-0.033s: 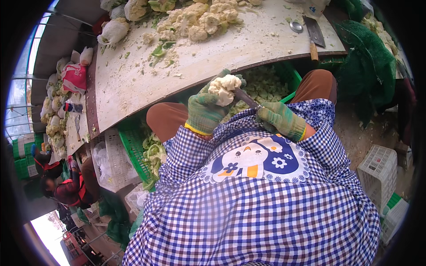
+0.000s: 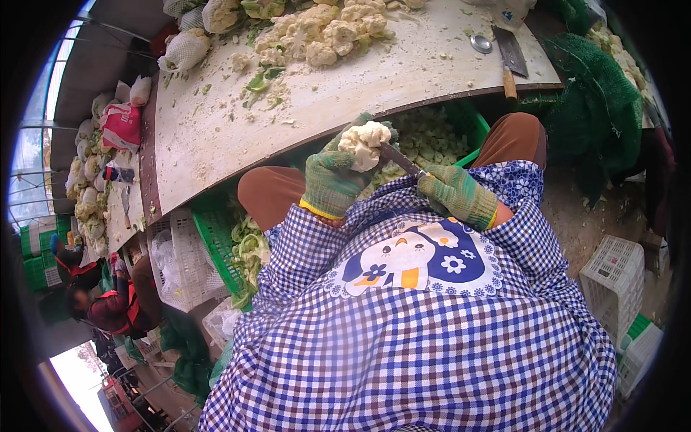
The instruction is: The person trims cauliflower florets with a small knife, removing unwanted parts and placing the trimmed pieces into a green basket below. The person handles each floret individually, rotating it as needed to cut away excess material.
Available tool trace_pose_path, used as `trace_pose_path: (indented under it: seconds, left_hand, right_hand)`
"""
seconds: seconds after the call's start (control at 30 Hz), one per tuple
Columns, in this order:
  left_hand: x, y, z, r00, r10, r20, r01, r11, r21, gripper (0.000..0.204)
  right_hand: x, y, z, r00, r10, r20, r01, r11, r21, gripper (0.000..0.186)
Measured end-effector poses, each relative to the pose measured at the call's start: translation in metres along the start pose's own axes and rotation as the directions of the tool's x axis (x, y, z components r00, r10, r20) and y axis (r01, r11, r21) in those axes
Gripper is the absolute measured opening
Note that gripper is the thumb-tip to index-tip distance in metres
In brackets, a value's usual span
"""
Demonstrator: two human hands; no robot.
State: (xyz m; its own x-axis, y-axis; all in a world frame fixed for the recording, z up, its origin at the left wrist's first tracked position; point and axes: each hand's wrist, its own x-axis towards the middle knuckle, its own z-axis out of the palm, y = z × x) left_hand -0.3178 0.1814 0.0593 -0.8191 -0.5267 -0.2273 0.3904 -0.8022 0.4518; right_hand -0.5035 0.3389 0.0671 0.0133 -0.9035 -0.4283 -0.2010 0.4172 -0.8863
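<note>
My left hand (image 2: 333, 180), in a green knit glove with a yellow cuff, is closed around a pale cauliflower floret (image 2: 364, 144). My right hand (image 2: 457, 193), gloved the same way, grips a knife (image 2: 400, 158) by its handle. The dark blade points up and left, and its tip end reaches the floret's right side; whether it cuts in is hidden. Both hands are above my lap, just short of the table (image 2: 345, 86). Below them a green crate (image 2: 471, 126) between my knees holds cauliflower trimmings (image 2: 432, 137).
Cauliflower pieces (image 2: 324, 34) are heaped at the table's far side, beside net-wrapped heads (image 2: 185, 50). A cleaver (image 2: 509, 57) and a small round metal dish (image 2: 480, 44) lie at the right. White crates (image 2: 612, 281) stand to my right. A co-worker (image 2: 115, 306) sits at far left.
</note>
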Motion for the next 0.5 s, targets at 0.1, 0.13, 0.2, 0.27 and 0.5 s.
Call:
trace_pose_path:
  seconds: [0.1, 0.13, 0.2, 0.27, 0.5]
  left_hand:
    - [-0.002, 0.001, -0.009, 0.973, 0.038, -0.227, -0.026, 0.998, 0.058, 0.055]
    - [-0.001, 0.004, -0.012, 0.976, 0.036, -0.217, -0.025, 0.998, 0.054, 0.056]
    - [0.0, 0.008, -0.017, 0.982, 0.006, -0.188, 0.003, 0.999, 0.044, 0.057]
    - [0.001, 0.007, -0.02, 0.987, -0.055, -0.152, 0.06, 0.998, 0.028, 0.06]
    - [-0.004, 0.001, -0.018, 0.992, 0.041, -0.115, -0.009, 0.964, 0.267, 0.051]
  right_hand:
    - [-0.007, -0.004, -0.004, 0.978, -0.144, -0.152, 0.108, 0.97, -0.218, 0.029]
    - [-0.009, -0.005, -0.005, 0.969, -0.158, -0.189, 0.1, 0.954, -0.283, 0.027]
    - [-0.013, -0.007, -0.008, 0.963, -0.204, -0.174, 0.149, 0.948, -0.282, 0.025]
    - [-0.014, -0.01, -0.007, 0.934, -0.332, -0.128, 0.264, 0.887, -0.379, 0.03]
    - [-0.012, -0.031, -0.001, 0.994, -0.071, -0.081, 0.036, 0.926, -0.377, 0.032]
